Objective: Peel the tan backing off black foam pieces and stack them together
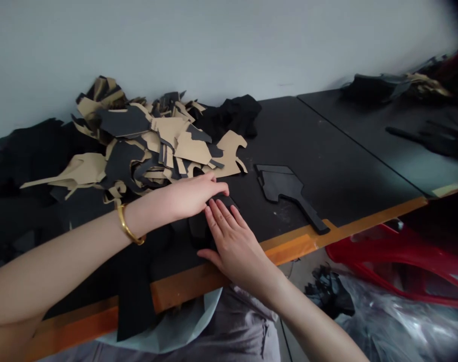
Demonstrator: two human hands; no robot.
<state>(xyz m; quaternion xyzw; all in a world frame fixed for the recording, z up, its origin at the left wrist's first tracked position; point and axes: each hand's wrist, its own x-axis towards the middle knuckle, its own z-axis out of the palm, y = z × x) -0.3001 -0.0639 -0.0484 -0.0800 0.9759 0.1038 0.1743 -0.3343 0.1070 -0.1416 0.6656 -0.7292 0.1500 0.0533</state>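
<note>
A black flat piece lies on the dark tabletop, mostly covered by my hands. My left hand, above a gold bracelet, has its fingers bent and closed at the far edge of this piece. Flat on the piece, fingers stretched and close together, rests my right hand, its thumb apart. The two hands almost touch at the fingertips. To their right lies a dark cut panel with a long narrow strip reaching the table's front edge.
Behind my hands is a heap of tan and black cut scraps. Black cloth hangs over the taped front edge. A red plastic chair and clear plastic sheeting are below, right. More dark pieces lie far right.
</note>
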